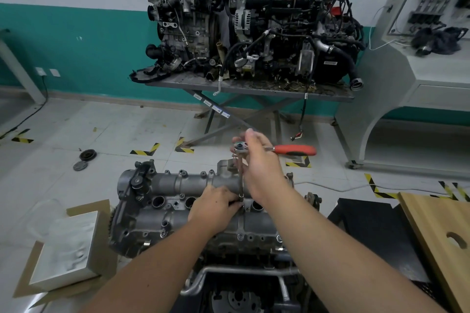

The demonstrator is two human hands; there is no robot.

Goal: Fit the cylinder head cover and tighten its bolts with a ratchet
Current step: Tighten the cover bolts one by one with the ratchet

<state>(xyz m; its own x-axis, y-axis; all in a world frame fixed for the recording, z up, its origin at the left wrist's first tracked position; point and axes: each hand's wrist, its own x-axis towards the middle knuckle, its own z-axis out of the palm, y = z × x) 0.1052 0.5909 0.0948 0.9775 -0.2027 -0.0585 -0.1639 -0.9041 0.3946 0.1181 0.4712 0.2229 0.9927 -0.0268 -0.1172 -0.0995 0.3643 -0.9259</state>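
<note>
With the cylinder head cover (203,201) already seated on the engine, his left hand (216,207) pinches the socket onto a middle bolt while his right hand (259,160) grips the ratchet (277,149) head, ready, I'd say, to swing the handle.

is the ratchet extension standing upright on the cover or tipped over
Upright, roughly. The extension runs nearly straight down from the ratchet head, held by the right hand, to the cylinder head cover, where the left hand steadies its lower end.
</note>
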